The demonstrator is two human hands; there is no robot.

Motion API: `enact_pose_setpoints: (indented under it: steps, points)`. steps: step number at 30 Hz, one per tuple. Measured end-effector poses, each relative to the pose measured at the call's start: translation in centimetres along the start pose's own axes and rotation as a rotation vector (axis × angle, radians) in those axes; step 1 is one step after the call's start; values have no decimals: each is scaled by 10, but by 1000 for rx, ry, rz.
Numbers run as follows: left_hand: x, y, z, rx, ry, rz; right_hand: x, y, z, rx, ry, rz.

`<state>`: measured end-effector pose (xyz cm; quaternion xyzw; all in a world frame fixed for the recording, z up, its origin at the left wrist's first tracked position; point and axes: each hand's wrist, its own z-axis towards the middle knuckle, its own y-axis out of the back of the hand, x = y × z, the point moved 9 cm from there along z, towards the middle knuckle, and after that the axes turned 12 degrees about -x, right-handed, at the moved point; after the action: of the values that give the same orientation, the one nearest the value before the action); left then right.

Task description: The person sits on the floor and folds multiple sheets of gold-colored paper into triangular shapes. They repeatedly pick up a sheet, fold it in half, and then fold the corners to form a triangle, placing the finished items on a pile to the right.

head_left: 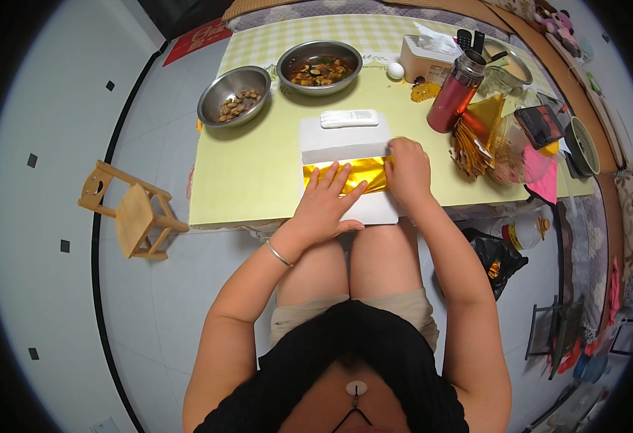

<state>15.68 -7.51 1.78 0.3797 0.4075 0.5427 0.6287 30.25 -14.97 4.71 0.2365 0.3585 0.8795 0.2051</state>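
A strip of shiny gold foil paper (368,170) lies crosswise on a white board (339,150) at the table's near edge. My left hand (321,208) rests flat on the foil's left and middle part, with the fingers spread. At the foil's right end, my right hand (409,173) has its fingers curled over the edge, closed on it. The right thumb and the foil beneath the fingers are partly hidden. Just beyond the board's fold sits a long white object (349,119), too small to tell its kind.
Two steel bowls stand at the back left, one with nuts (234,105), one with food in liquid (321,69). On the right are a red thermos (457,92), folded gold paper (473,148), a tissue box (426,59) and an egg (396,71). A wooden chair (137,211) stands left of the table.
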Motion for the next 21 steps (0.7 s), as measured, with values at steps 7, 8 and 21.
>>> enact_pose_setpoints:
  steps: [7, 8, 21]
  points:
    - [-1, 3, -12, 47, -1, -36, 59, -15, -66, 367, 264, 215]
    - [0, 6, -16, 34, 1, -29, 53, -15, -70, 418, 268, 168]
    - [72, 41, -1, 26, 122, 235, 71, 25, -62, 172, 504, 84]
